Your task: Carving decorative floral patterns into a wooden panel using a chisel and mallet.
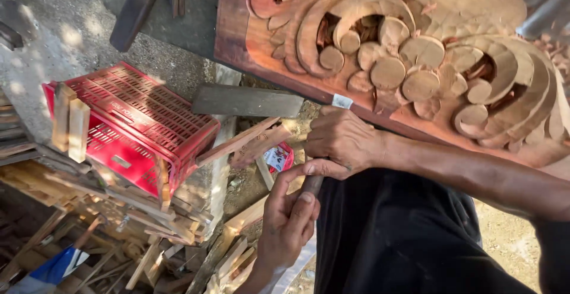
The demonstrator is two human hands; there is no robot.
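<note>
- Here, right hand (341,140): centre of the scene, fingers clenched around the upper part of a chisel (313,182), just below the near edge of the carved panel; forearm runs off to the right.
- Left hand (288,220): below the right one, fingers curled about the chisel's dark shaft, thumb raised; wrist cut off at the bottom edge.
- Chisel: only a short dark length shows between the two hands; both ends hidden, so the tip cannot be made out.
- Carved wooden panel (415,62): reddish, with scrolls and round lobes, lying across the far right; its far and right ends cut off by the picture edge; wood chips in the hollows.
- Flat grey stone (246,101): left of the right hand, resting level.
- Red plastic crate (139,125): left, upturned on a stack of wood offcuts (119,211).
- Small red packet (278,157): partly hidden behind slats.
- Dark trousers (404,240): near right.
</note>
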